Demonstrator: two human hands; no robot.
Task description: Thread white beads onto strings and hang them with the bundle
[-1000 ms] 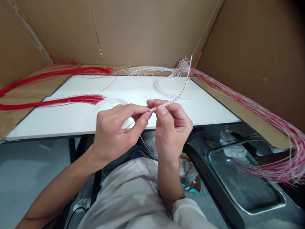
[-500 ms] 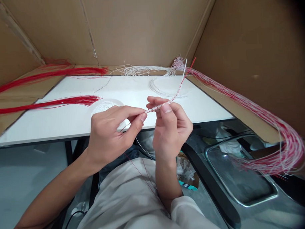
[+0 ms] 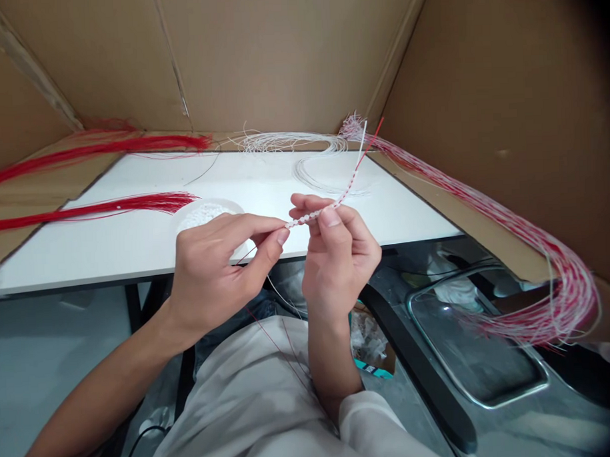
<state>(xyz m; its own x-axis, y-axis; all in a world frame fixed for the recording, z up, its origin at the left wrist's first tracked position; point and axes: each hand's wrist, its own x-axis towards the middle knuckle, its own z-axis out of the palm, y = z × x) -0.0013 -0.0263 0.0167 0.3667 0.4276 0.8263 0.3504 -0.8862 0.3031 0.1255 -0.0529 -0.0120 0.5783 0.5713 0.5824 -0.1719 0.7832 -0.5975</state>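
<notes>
A braided red and white cord with small white beads point(image 3: 308, 217) stretches between my two hands above the table's front edge. My left hand point(image 3: 221, 265) pinches its lower left end between thumb and forefinger. Farther up, my right hand point(image 3: 340, 247) grips the same cord under its thumb, the other fingers curled behind. Beyond the right thumb, the cord rises and splits into a loose white end and a red end. Thin red and white threads hang below my left hand across my lap. Behind that hand, a white dish of white beads point(image 3: 204, 213) is partly hidden.
Red thread bundles point(image 3: 149, 203) lie at the left of the white tabletop point(image 3: 253, 177). Coiled white threads point(image 3: 292, 141) lie at the back. A long red and white bundle point(image 3: 484, 202) hangs over the right edge above a chair point(image 3: 481, 402). Cardboard walls point(image 3: 289, 56) enclose the table.
The whole view has shifted slightly, so hands and table appear a little farther left. Both hands keep the same hold on the beaded cord.
</notes>
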